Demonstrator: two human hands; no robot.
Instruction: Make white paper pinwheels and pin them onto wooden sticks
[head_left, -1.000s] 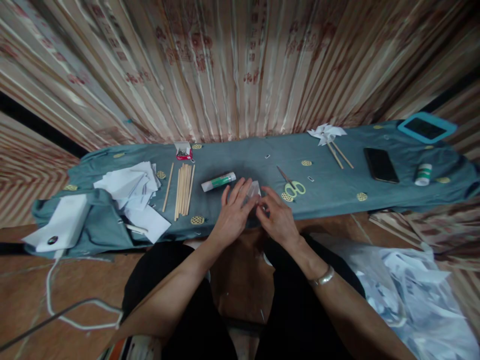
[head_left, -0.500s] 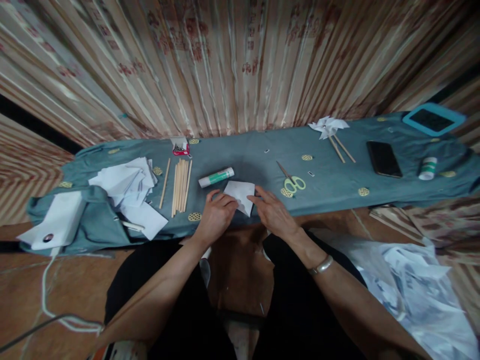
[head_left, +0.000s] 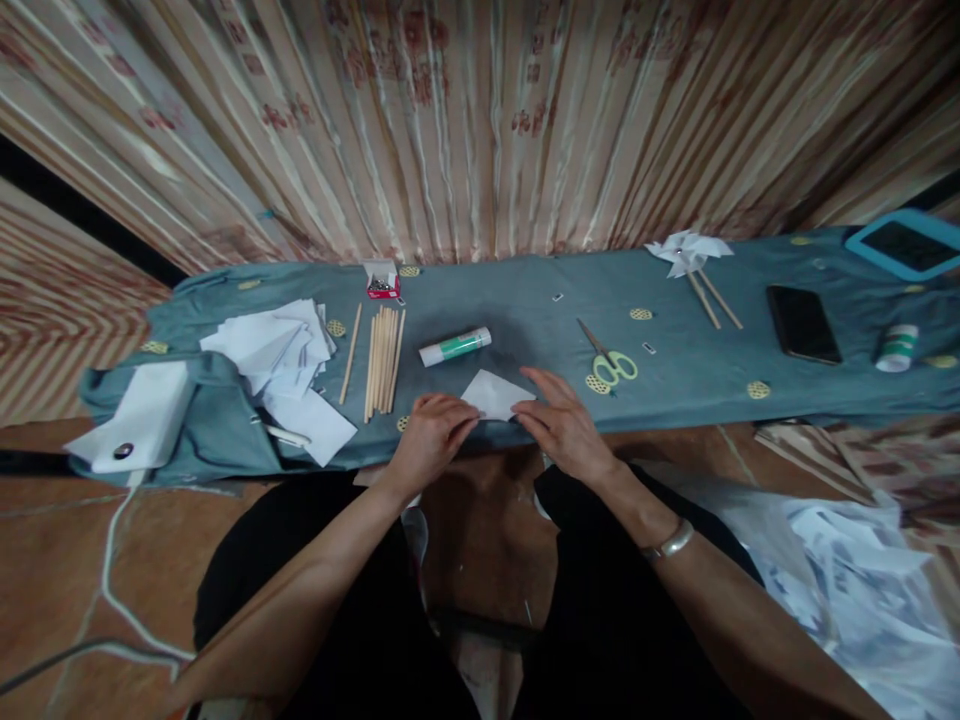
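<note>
Between my two hands is a small folded piece of white paper (head_left: 495, 393), its peak pointing away from me. My left hand (head_left: 433, 432) pinches its left corner between thumb and fingers. At the right corner, my right hand (head_left: 564, 425) grips the paper with thumb and a fingertip, its other fingers stretched out. A glue stick (head_left: 455, 346) with a green label lies just beyond the paper. To the right rest scissors (head_left: 611, 362) with light green handles. On the left, a bundle of wooden sticks (head_left: 384, 362) lies beside one separate stick (head_left: 350, 355).
White paper sheets (head_left: 277, 345) are piled at left, near a white power strip (head_left: 154, 415). A small red box (head_left: 382, 283) of metal pieces stands at the back. Paper pinwheels (head_left: 690, 253), a phone (head_left: 804, 323), another glue stick (head_left: 897, 347) and a blue-framed tablet (head_left: 911, 245) lie right.
The paper has been turned or folded, so its point now faces away from me and its lower edge lies between my hands. The view has shifted slightly left.
</note>
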